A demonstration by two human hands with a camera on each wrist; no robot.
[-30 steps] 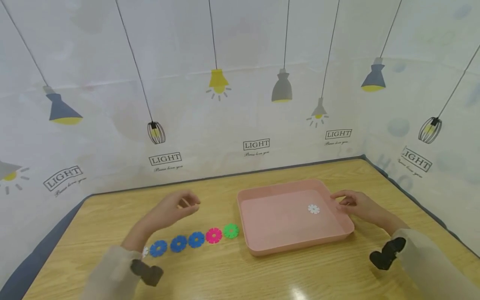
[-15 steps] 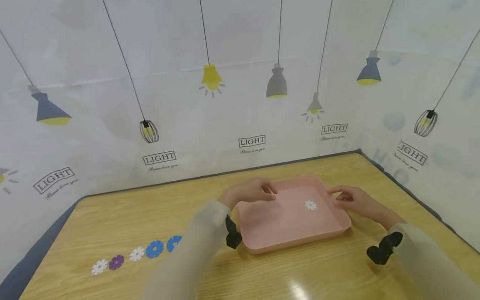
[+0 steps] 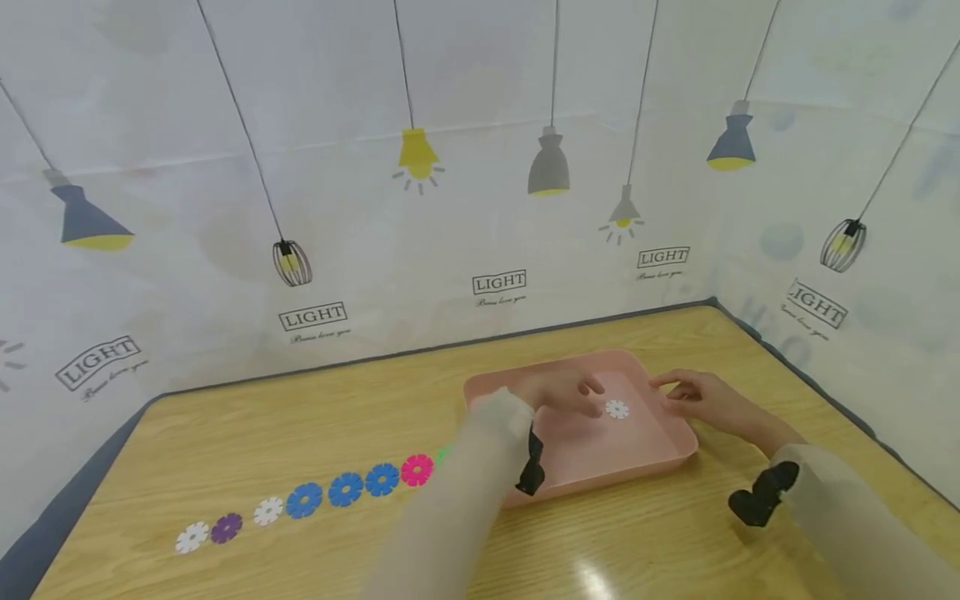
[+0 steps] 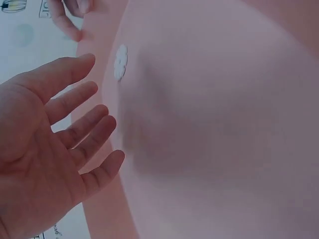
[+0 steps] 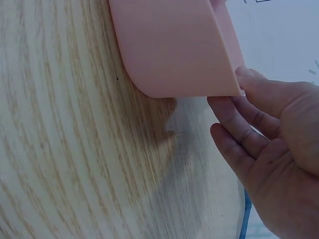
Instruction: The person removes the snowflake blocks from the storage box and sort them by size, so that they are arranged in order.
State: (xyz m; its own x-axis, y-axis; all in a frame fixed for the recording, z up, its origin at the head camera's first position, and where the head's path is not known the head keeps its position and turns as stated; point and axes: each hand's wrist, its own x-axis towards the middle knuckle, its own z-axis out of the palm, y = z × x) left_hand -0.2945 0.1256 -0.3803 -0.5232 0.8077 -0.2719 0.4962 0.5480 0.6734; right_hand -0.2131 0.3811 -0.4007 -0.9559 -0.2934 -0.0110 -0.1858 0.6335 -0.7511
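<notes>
A pink tray (image 3: 637, 454) stands on the table with one white flower-shaped plastic disc (image 3: 617, 409) lying in it. My left hand (image 3: 566, 392) is over the tray, its fingertips just left of that disc; in the left wrist view the fingers (image 4: 94, 134) are spread, slightly bent, and hold nothing. At the tray's right side my right hand (image 3: 708, 404) grips the rim. The right wrist view shows its thumb (image 5: 269, 92) over the rim and the other fingers against the outer wall (image 5: 174, 55).
Left of the tray a row of flower-shaped discs runs across the wooden table (image 3: 300, 433): white (image 3: 192, 537), purple (image 3: 227, 527), white (image 3: 268, 511), several blue (image 3: 303, 500), pink (image 3: 417, 470) and green (image 3: 445, 454), the green partly behind my left sleeve. A lamp-printed curtain (image 3: 405, 250) stands behind.
My left hand has moved right, from above the row of discs to over the tray, near the white disc. The right hand has stayed at the tray's rim. The view has shifted slightly.
</notes>
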